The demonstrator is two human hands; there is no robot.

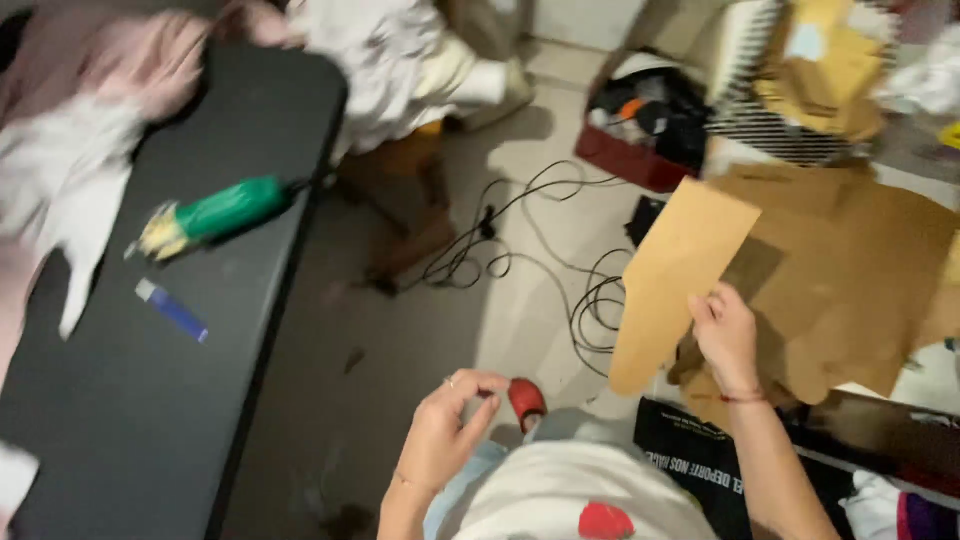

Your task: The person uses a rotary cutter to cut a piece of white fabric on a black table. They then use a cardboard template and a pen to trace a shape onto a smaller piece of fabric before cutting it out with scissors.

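- Currently, the right hand (727,335) grips a tan sheet of cardboard (680,285) at its near right edge, fingers closed on the edge; the sheet stands tilted, at the right of the scene.
- Behind and right of that sheet lie more brown cardboard pieces (860,260), overlapping one another.
- The left hand (452,425) is held near the scene's centre, fingers curled with thumb and forefinger close together; whether it pinches anything cannot be told. It holds none of the cardboard and is well apart from the right hand.
- Just beside the left hand's fingertips, a red shoe tip (527,398) shows on the floor.
- A black bag with white print (690,465) lies near, below the right wrist.
- Black cables (540,260) loop across the pale floor (400,330) between the hands and the far area.
- A black table (180,390) fills the left side. On it lie a green-handled power tool (215,213), blurred, and a small blue and white strip (172,309).
- Pink and white fabric (70,120) covers the table's far left end.
- A red box with dark contents (640,130) stands far, right of centre.
- A black-and-white striped item (770,125) sits farther right, blurred.
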